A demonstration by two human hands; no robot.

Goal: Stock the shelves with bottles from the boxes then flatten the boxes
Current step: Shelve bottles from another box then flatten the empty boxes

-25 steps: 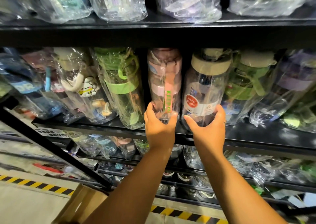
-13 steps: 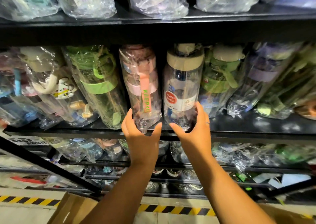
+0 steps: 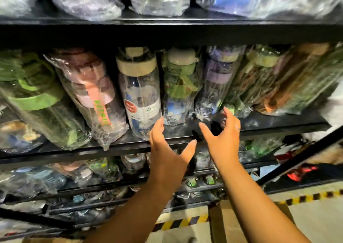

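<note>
A row of water bottles in clear plastic bags stands on the black middle shelf (image 3: 259, 126). Among them are a pink-strapped bottle (image 3: 92, 97), a clear bottle with a beige cap and red round label (image 3: 139, 94), a green-strapped bottle (image 3: 181, 86) and a purple-lidded bottle (image 3: 215, 83). My left hand (image 3: 167, 149) is open, fingertips near the base of the beige-capped bottle. My right hand (image 3: 222, 136) is open with spread fingers, just in front of the purple-lidded bottle's base. Neither hand holds anything.
More bagged bottles fill the upper shelf (image 3: 167, 29) and the lower shelves (image 3: 92, 176). A cardboard box (image 3: 232, 224) stands on the floor below, by yellow-black hazard tape (image 3: 178, 222). A black diagonal bar (image 3: 300, 155) crosses at the right.
Both hands have let go of the pink-strapped and beige-capped bottles and shifted right along the shelf. The view has panned right.
</note>
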